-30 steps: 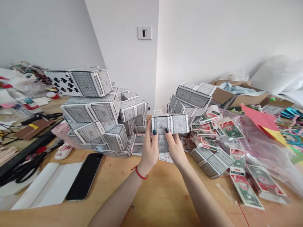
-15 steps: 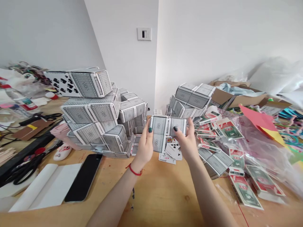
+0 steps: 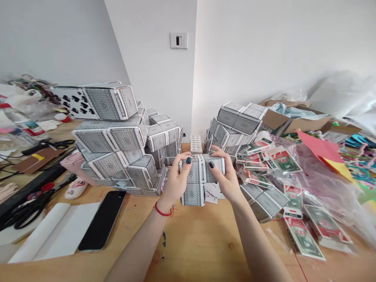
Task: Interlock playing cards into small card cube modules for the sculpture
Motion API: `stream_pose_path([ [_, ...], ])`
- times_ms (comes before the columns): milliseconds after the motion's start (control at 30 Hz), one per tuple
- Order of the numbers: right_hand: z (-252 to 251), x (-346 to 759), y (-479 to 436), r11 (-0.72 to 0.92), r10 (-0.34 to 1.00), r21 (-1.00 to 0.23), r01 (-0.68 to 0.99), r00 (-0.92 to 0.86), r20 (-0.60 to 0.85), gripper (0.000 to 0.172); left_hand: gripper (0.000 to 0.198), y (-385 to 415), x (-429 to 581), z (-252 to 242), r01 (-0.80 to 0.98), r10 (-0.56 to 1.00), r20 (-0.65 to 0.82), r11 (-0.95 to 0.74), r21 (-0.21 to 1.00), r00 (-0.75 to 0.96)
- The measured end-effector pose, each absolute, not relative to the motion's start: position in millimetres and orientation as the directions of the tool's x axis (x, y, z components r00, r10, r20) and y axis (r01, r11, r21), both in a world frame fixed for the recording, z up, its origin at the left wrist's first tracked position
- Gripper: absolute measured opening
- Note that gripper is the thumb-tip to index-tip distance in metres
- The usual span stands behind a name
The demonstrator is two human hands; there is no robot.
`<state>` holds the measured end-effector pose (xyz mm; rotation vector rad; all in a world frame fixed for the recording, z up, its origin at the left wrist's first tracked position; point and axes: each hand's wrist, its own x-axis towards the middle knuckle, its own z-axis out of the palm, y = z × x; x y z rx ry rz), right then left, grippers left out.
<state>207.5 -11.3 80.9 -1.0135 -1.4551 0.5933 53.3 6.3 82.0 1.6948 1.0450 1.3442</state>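
Between my two hands is a block made of playing cards (image 3: 193,192), grey-patterned backs outward, an extra cube jutting toward me at its left. My left hand (image 3: 177,180) grips its left end, thumb on top. On the right end my right hand (image 3: 227,178) has its thumb on the top face and fingers around the far side. Loose playing cards (image 3: 214,191) lie partly hidden behind the block. A tall stack of similar card blocks (image 3: 117,147) rises to the left; a smaller stack of card blocks (image 3: 239,123) stands at the back right.
A black phone (image 3: 102,220), white paper (image 3: 63,231) and black scissors (image 3: 32,211) lie on the left. Card boxes (image 3: 304,237) and another card block (image 3: 266,201) lie on the right, near plastic wrap and an open cardboard box (image 3: 305,121). A wall stands behind the table.
Both hands have brought the card block lower and a little left, tipping it so its top and near side show. The fingers now reach over its far edge.
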Motion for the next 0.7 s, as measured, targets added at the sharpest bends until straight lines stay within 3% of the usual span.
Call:
stream_pose_path([
  [300, 69.1, 198.3, -7.5, 0.505, 0.798, -0.804, 0.313, 0.186, 0.574, 0.014, 0.023, 3.6, 53.6, 79.8, 0.244, 0.943, 0.325, -0.334, 0.911, 0.075],
  [567, 72.6, 203.6, -6.7, 0.575, 0.780, -0.779, 0.251, 0.118, 0.614, 0.008, 0.015, 3.6, 53.7, 81.7, 0.243, 0.876, 0.474, -0.480, 0.843, 0.088],
  [700, 69.9, 197.4, -7.4, 0.555, 0.770, -0.782, 0.284, 0.181, 0.612, 0.011, 0.015, 4.5, 54.2, 81.5, 0.171, 0.917, 0.385, -0.397, 0.902, 0.102],
])
